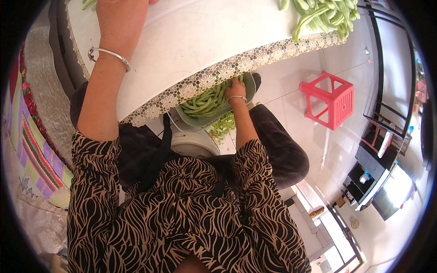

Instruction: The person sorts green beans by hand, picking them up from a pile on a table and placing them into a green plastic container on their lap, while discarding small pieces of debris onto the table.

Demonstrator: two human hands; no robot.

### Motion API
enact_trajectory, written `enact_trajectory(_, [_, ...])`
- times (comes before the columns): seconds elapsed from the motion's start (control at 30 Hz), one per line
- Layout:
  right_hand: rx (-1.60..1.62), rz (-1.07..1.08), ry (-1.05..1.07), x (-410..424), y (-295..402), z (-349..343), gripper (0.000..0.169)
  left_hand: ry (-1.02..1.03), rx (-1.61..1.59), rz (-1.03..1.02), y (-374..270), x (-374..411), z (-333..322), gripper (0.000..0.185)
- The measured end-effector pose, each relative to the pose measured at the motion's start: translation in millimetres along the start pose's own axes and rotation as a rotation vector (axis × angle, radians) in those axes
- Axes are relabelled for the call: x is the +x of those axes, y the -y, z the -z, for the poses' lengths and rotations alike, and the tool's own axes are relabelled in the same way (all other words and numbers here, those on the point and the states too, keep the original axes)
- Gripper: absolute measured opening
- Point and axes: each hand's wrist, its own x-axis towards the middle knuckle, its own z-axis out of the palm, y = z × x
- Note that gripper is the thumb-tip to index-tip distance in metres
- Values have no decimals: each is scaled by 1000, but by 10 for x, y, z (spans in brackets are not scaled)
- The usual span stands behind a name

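My left hand (124,13) is at the top left over the white tabletop (191,37), with its fingers largely cut off by the picture's edge. Below the table's lace-patterned edge, my right hand (236,89) reaches into a green plastic basin (251,87). Long green beans (205,102) fill this basin, and some lie against my right fingers, which are partly hidden. Whether they grip any is not clear. A pile of flat green bean pods (324,15) lies on the table's right end. A few more green pieces (89,4) show at the top left.
Green trimmings (222,128) lie below the basin, near a round whitish container (194,141) between my knees. A red plastic stool (329,100) is on the tiled floor to the right. A sofa with a striped cover (41,160) is at the left.
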Motion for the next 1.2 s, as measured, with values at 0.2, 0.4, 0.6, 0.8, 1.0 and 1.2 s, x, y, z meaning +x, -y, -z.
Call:
enact_trajectory(0.2, [-169, 190, -42, -99, 141, 30, 35, 15, 13, 41, -42, 24, -25, 7])
enact_trajectory(0.4, [-220, 100, 103, -116, 17, -16, 39, -28, 47, 7, 219, -14, 16, 9])
enact_trajectory(0.6, [321, 84, -341, -107, 95, 749, 18, -75, 263, -203, 157, -95, -85, 3])
enact_trajectory(0.8, [993, 188, -612, -715, 981, 1976, 14, 88, 395, -375, 74, -138, -136, 5])
enact_trajectory(1.0, [869, 619, -412, -759, 2334, 2775, 14, 99, 408, -366, 95, -150, -134, 5])
enact_trajectory(1.2, [307, 1135, -280, -7, 3612, 2720, 20, 241, 581, -240, -40, -137, -135, 11])
